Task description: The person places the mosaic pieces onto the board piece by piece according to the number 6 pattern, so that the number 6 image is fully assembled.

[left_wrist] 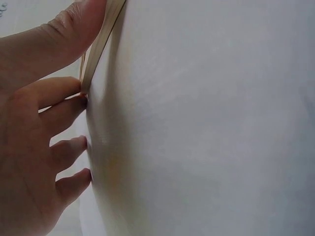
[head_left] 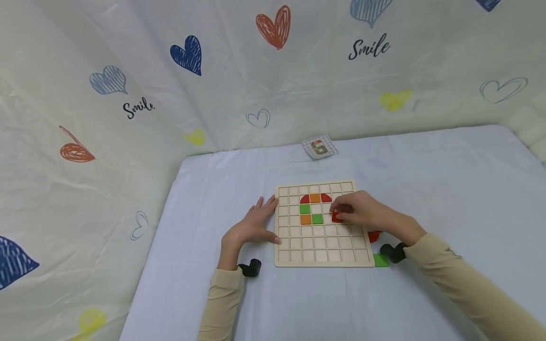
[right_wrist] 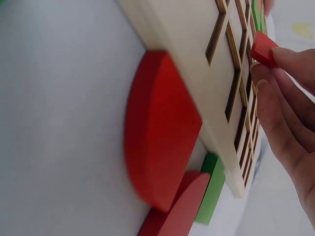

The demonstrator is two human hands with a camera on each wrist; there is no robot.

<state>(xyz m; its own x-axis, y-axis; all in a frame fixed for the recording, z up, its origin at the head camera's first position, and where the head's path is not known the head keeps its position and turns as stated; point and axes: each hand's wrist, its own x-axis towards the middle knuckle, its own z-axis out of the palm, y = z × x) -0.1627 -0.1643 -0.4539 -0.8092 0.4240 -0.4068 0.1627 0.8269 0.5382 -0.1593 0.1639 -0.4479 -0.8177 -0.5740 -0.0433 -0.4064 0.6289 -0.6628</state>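
Observation:
A square wooden grid board [head_left: 320,255] lies on the white cloth. My right hand [head_left: 360,208] pinches a small red block [head_left: 335,217] between thumb and fingers, close over the grid right of the middle. In the right wrist view the red block [right_wrist: 264,49] is tilted at the fingertips. Fingers spread, my left hand [head_left: 251,227] touches the board's left edge; its thumb lies at the rim in the left wrist view. Set in the grid are two rounded red tiles [head_left: 304,199], orange squares [head_left: 314,198] and green squares [head_left: 317,219].
Beside the board's right edge lie loose red rounded blocks [right_wrist: 167,128] and a green block [head_left: 381,260], partly under my right wrist in the head view. A patterned card [head_left: 320,147] lies beyond the board, near the heart-printed backdrop [head_left: 222,94].

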